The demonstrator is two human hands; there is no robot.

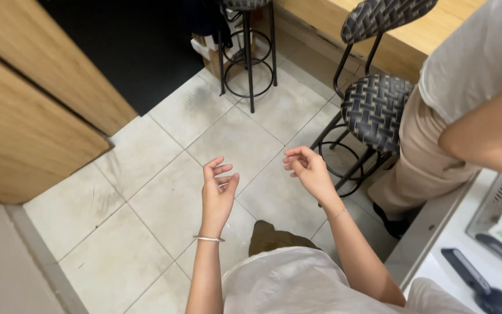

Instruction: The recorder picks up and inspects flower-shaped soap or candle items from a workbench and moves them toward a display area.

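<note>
Hands: left hand [217, 189] and right hand [306, 170] are hovering empty, fingers loosely curled, over the tiled floor [164, 174].
Stool [373, 110]: standing just beside the right hand.

Both hands [262, 180] hang above the floor [164, 192], stool [373, 110] to their right.

The left hand [218, 189] is raised above the tiled floor [146, 192], palm turned toward the right, fingers loosely curled and empty, a silver bangle [209, 238] at the wrist. The right hand [308, 170] hangs just beside it, apart, fingers bent inward, holding nothing, near the woven stool [373, 110].
</note>
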